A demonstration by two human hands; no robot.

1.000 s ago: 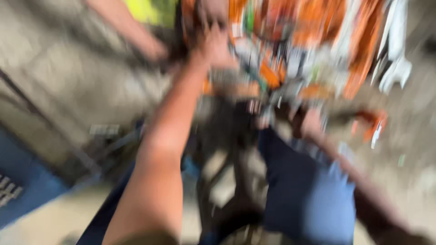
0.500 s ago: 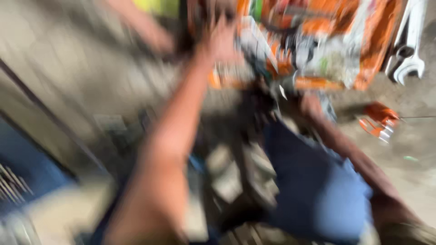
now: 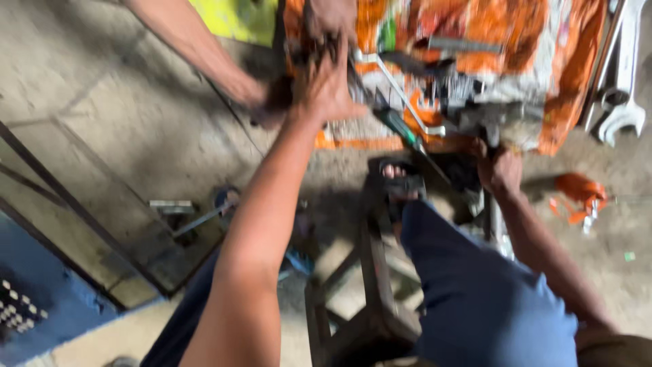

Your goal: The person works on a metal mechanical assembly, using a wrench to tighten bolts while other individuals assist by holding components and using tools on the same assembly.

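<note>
Hands (image 3: 326, 88) unmoved on machine part (image 3: 489, 119); blur gone.

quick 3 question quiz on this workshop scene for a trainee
1. True or false: the left hand is up at the dark machine part on the orange sack.
2. What lies at the far right edge of the sack? A) wrenches B) a saw C) a bucket
3. Whose forearm enters from the top left?

Key:
1. True
2. A, the wrenches
3. Another person's arm; the right hand is the wearer's own.
</note>
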